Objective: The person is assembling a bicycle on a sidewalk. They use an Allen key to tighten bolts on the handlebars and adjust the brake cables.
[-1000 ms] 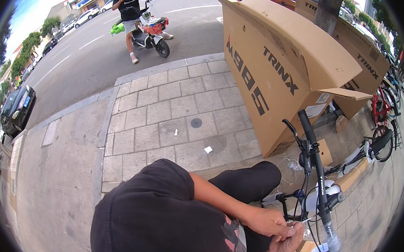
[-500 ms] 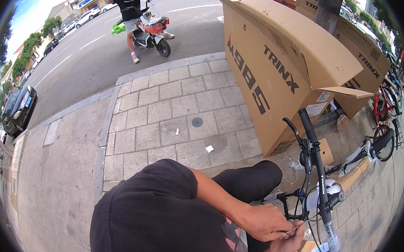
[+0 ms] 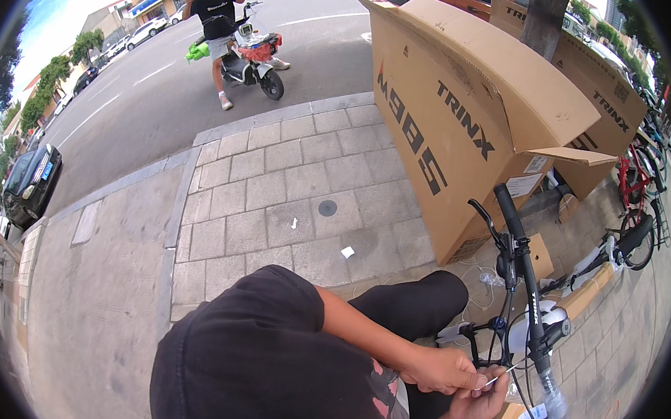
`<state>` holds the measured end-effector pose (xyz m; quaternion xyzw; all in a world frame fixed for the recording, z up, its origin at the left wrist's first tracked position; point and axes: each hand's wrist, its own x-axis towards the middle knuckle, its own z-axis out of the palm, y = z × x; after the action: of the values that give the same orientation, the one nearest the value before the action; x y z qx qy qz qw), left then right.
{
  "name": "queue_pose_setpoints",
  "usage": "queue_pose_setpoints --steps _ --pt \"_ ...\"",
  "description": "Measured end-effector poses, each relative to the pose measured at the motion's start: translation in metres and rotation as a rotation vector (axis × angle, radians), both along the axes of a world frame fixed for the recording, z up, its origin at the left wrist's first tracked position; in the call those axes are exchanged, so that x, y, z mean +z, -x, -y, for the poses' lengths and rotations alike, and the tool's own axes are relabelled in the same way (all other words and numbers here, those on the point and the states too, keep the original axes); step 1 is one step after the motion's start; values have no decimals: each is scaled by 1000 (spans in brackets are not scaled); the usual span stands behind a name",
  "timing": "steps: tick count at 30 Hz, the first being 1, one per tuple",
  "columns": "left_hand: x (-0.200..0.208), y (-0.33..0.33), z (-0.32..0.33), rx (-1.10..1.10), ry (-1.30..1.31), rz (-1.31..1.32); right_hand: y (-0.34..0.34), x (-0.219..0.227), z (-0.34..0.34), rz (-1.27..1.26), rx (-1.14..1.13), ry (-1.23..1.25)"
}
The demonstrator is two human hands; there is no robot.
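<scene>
My left hand [image 3: 450,370] reaches in from the left, its fingers pinched on a thin pale strip [image 3: 492,380]. From below comes my right hand [image 3: 479,404], with its fingertips closed on the same strip close to the left ones. The strip's far end points toward the black cables of a bicycle handlebar [image 3: 532,305]; whether it joins them I cannot make out. This handlebar stands just right of both hands, with a brake lever [image 3: 484,218] at its upper end and clear plastic wrap [image 3: 554,404] lower down.
A tall open cardboard box [image 3: 411,129] stands beyond the handlebar, with another box [image 3: 604,96] behind it by a tree trunk [image 3: 545,26]. Several bicycles [image 3: 639,184] line the right. On the road a person [image 3: 215,18] straddles a scooter [image 3: 244,67]. White scraps lie on the paving [image 3: 276,170].
My left hand's fingers have shifted slightly, and more of the pale strip shows between the hands. The person at the scooter has lowered a raised hand.
</scene>
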<state>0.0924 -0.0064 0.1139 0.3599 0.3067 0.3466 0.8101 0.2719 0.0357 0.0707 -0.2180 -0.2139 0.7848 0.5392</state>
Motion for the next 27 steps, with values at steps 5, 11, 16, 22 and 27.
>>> queue_pose_setpoints --steps 5,11,16,22,27 --pt "-34 -8 -15 186 -399 -130 -2 9 -5 21 75 83" --pt "5 10 -15 439 -1411 -870 0 16 -1 284 56 80" --pt "14 15 -13 365 -1385 -814 -1 3 5 502 -90 -108" --pt "-6 8 -15 -49 -255 -171 6 33 6 298 95 86" --pt "-12 0 -16 79 -471 -295 8 26 3 142 -42 205"
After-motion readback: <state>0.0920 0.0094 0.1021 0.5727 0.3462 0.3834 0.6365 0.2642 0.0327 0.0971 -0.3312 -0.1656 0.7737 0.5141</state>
